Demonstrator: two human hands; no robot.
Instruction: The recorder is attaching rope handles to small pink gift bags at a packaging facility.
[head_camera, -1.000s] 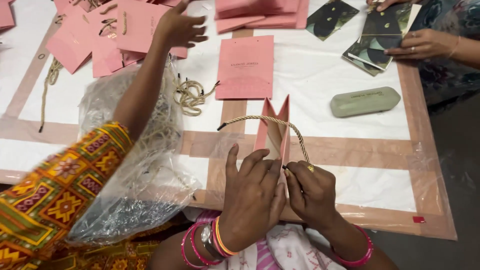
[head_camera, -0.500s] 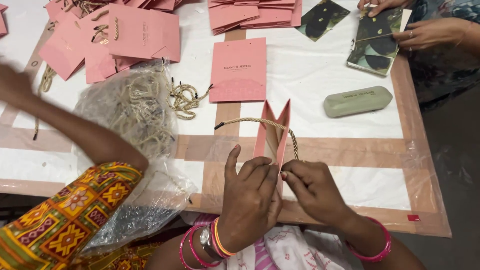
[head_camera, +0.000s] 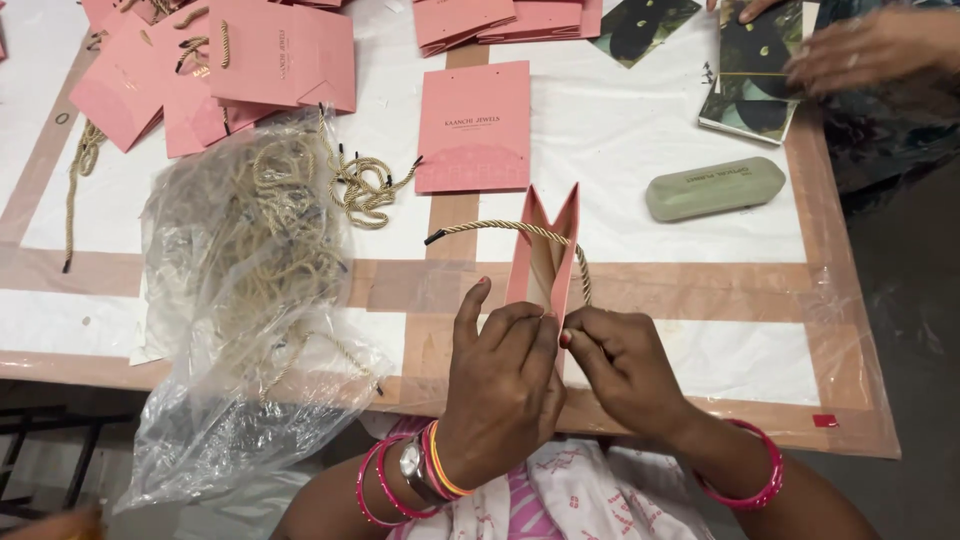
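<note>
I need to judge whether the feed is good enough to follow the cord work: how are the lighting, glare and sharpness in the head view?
Head view: even, soft light with faint shadows; the left hand, right hand, pink bag and cord are sharp. The clear plastic bag shows whitish sheen, partly veiling the cords inside. Another person's hand at top right is motion-blurred.

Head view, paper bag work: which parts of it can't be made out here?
- Lower part of the pink paper bag: hidden behind the left hand and right hand.
- Cord handle: its near end vanishes by the right fingers.
- Cords in the clear plastic bag: blurred by crinkled film.
- Another person's hand: blurred, cut by the top edge.
</note>
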